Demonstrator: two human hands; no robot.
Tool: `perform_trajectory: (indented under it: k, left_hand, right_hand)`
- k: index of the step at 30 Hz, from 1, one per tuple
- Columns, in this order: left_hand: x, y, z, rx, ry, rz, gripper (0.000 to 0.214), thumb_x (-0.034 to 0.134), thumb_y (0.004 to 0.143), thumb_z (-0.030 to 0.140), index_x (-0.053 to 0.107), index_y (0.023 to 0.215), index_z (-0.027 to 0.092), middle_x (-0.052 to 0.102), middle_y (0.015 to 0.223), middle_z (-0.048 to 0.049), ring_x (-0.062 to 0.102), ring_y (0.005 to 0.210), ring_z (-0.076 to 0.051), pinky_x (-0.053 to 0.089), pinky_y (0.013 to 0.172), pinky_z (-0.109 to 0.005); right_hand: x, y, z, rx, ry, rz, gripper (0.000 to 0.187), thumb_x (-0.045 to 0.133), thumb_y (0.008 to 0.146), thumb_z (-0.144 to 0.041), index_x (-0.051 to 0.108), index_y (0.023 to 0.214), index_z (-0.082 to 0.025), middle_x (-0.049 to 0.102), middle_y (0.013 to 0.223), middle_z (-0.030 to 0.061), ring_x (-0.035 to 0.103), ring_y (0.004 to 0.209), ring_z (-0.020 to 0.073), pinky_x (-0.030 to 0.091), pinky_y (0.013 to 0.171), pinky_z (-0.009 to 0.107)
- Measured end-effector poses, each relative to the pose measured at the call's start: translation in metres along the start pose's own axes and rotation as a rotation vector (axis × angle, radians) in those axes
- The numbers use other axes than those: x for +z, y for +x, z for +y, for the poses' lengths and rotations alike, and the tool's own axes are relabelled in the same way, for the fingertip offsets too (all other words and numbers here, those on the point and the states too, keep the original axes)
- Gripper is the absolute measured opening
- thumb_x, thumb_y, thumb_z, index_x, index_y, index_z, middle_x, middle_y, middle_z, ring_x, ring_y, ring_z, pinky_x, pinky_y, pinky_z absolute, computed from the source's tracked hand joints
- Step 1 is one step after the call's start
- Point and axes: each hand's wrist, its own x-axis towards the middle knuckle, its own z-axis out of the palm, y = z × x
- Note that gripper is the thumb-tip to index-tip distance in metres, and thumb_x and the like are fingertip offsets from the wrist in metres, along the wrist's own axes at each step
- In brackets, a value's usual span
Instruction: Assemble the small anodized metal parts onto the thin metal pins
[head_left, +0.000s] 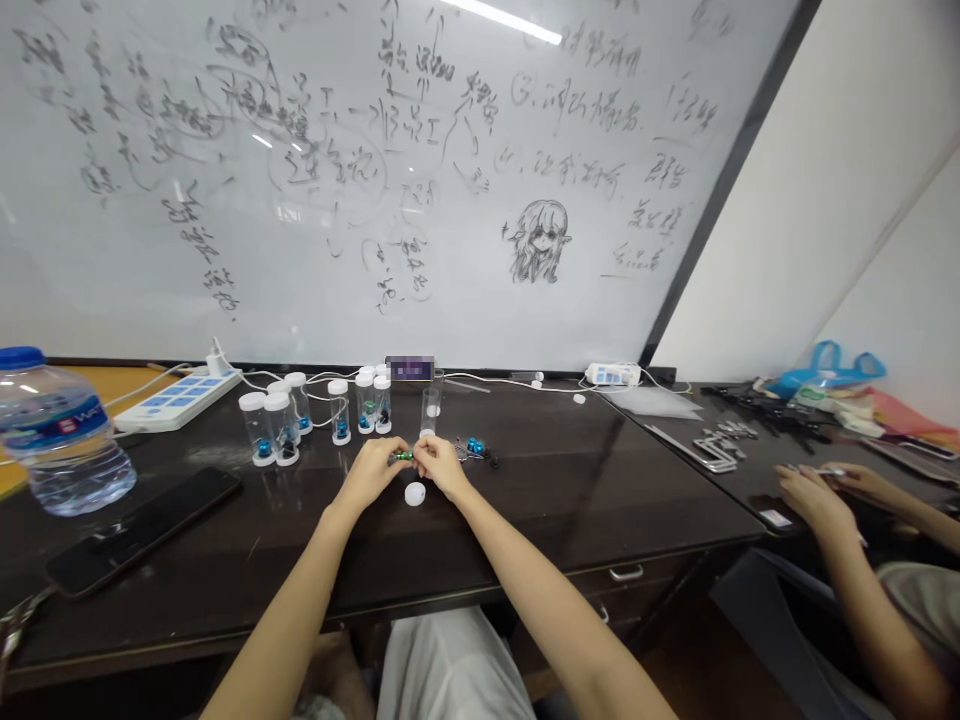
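Observation:
Between the fingertips of my left hand (pixel 371 470) and my right hand (pixel 444 466) is a small green piece (pixel 405 456), pinched from both sides; its exact kind is too small to tell. A round white cap (pixel 415 494) lies on the dark table just in front of my hands. Right behind my fingers stands a clear tube (pixel 430 402) without a lid on top. Small blue metallic parts (pixel 475 447) lie beside my right hand, with a little black part (pixel 494 462) near them.
Several white-capped clear tubes (pixel 277 425) with blue parts inside stand left of my hands. Further left are a phone (pixel 142 530), a water bottle (pixel 64 440) and a power strip (pixel 178 398). At right, another person's hands (pixel 821 500) work near metal pieces (pixel 724 440).

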Motion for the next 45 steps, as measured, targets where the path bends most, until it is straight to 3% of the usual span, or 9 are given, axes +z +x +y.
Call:
perform_trajectory:
  k: [11, 25, 30, 37, 45]
  left_hand:
    - [0.004, 0.000, -0.002, 0.002, 0.012, 0.039, 0.009, 0.053, 0.079, 0.016, 0.059, 0.078, 0.023, 0.063, 0.081, -0.0031, 0.058, 0.078, -0.022, 0.040, 0.073, -0.030]
    - [0.003, -0.002, 0.001, -0.020, -0.010, 0.006, 0.011, 0.053, 0.081, 0.024, 0.063, 0.078, 0.024, 0.066, 0.077, -0.0037, 0.061, 0.076, -0.022, 0.042, 0.072, -0.030]
    - [0.004, -0.003, 0.001, -0.017, -0.008, 0.038, 0.014, 0.051, 0.082, 0.026, 0.064, 0.077, 0.024, 0.066, 0.078, -0.0044, 0.061, 0.076, -0.023, 0.042, 0.073, -0.032]
    - [0.006, -0.002, -0.002, 0.000, 0.027, 0.102, 0.012, 0.052, 0.082, 0.026, 0.063, 0.076, 0.024, 0.066, 0.076, -0.0047, 0.060, 0.074, -0.024, 0.043, 0.074, -0.034]
    - [0.004, -0.003, -0.001, 0.025, 0.053, 0.088, 0.014, 0.051, 0.082, 0.025, 0.061, 0.073, 0.023, 0.065, 0.074, -0.0042, 0.060, 0.073, -0.023, 0.043, 0.072, -0.033]
  right_hand:
    - [0.001, 0.003, 0.000, -0.019, 0.013, -0.004, 0.006, 0.052, 0.071, -0.013, 0.055, 0.075, -0.018, 0.051, 0.053, -0.0063, 0.051, 0.046, 0.0097, 0.038, 0.045, 0.018]
    - [0.002, 0.003, 0.003, -0.020, 0.050, 0.012, 0.010, 0.055, 0.071, -0.011, 0.055, 0.078, -0.018, 0.052, 0.057, -0.0059, 0.053, 0.047, 0.0091, 0.041, 0.046, 0.018]
    - [0.002, 0.004, 0.004, -0.025, 0.042, 0.021, 0.005, 0.056, 0.078, -0.022, 0.055, 0.079, -0.018, 0.053, 0.057, -0.0052, 0.052, 0.045, 0.0088, 0.040, 0.043, 0.018]
    - [0.001, 0.006, 0.012, 0.020, 0.021, 0.039, 0.039, 0.048, 0.086, -0.050, 0.052, 0.065, -0.017, 0.058, 0.054, -0.0020, 0.048, 0.038, 0.0074, 0.033, 0.036, 0.017]
    - [0.000, 0.007, 0.015, 0.039, 0.062, -0.002, 0.036, 0.056, 0.081, -0.049, 0.056, 0.066, -0.016, 0.058, 0.053, -0.0023, 0.048, 0.037, 0.0071, 0.032, 0.035, 0.017]
